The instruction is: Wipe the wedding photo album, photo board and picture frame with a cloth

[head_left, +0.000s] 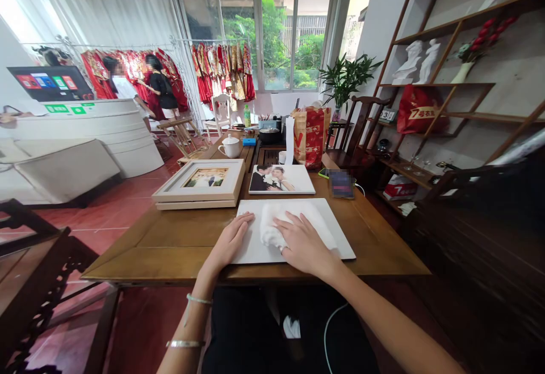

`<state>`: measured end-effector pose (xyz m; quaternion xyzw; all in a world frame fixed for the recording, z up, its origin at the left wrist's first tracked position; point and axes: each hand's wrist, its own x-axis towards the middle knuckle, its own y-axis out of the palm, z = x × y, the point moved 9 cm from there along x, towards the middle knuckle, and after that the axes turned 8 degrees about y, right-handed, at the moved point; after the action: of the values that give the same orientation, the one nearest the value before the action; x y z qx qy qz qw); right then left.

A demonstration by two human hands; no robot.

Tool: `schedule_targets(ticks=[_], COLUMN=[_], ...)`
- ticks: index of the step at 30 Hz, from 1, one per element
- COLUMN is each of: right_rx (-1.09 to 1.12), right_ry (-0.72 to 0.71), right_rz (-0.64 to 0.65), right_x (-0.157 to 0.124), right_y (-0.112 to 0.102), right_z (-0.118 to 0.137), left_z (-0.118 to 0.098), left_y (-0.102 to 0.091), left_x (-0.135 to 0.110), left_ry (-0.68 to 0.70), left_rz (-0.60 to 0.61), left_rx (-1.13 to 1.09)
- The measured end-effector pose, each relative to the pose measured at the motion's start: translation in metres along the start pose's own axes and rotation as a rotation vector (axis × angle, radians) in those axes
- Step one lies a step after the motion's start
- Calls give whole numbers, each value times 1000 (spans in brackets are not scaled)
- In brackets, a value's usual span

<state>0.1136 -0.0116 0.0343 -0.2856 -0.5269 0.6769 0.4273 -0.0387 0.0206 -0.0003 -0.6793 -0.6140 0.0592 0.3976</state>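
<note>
A white board (251,252), perhaps a print seen from its back, lies flat at the table's near edge. My left hand (234,238) rests on its left side with the fingers laid out flat. On the board is a folded white cloth (319,229). My right hand (304,243) presses down on this cloth with fingers spread; it is not closed around it. Just beyond the board lies a wedding photo panel (279,180). To the left, a pale picture frame (200,184) with a small photo in it is stacked on another frame.
The wooden table (170,243) also bears a white lidded cup (230,146), a red paper bag (311,138) and a phone (342,184) with a cable. A dark chair (353,135) stands behind at the right. Shelves (434,87) line the right wall. Two people are near the clothes racks.
</note>
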Motion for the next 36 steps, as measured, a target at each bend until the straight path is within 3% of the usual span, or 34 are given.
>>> schedule_targets(ticks=[5,10,12,15,18,21,24,27,30,33,36], right_rx=[-67,78,135,156,83,-11,-45,-37,-24,-13,-9], right_ry=[-4,-235,-287,-245,-119,25,77,19,-85,-162,-155], right_rz=[-97,-8,45,76,37,-22,-33,-7,30,34,3], right_x=[18,-23,-42,-51,-34,-1,36,69,92,102,101], right_y=[15,19,15,2,-12,-19,-15,-3,11,17,14], right_z=[32,71,71,53,24,-6,-22,-16,7,30,36], left_z=[2,6,5,-6,-16,-15,-13,-13,-15,-15,-16], left_y=[-1,-2,0,-3,-2,1,1,1,0,-1,0], left_x=[-2,-3,-2,0,1,0,-1,0,0,0,0], left_ry=[-85,-116,-101,3,114,129,130,131,128,104,101], left_rz=[-33,-61,-51,-54,-27,5,9,14,7,5,11], left_rx=[-122,-226,-221,-102,10,46,56,61,75,90,83])
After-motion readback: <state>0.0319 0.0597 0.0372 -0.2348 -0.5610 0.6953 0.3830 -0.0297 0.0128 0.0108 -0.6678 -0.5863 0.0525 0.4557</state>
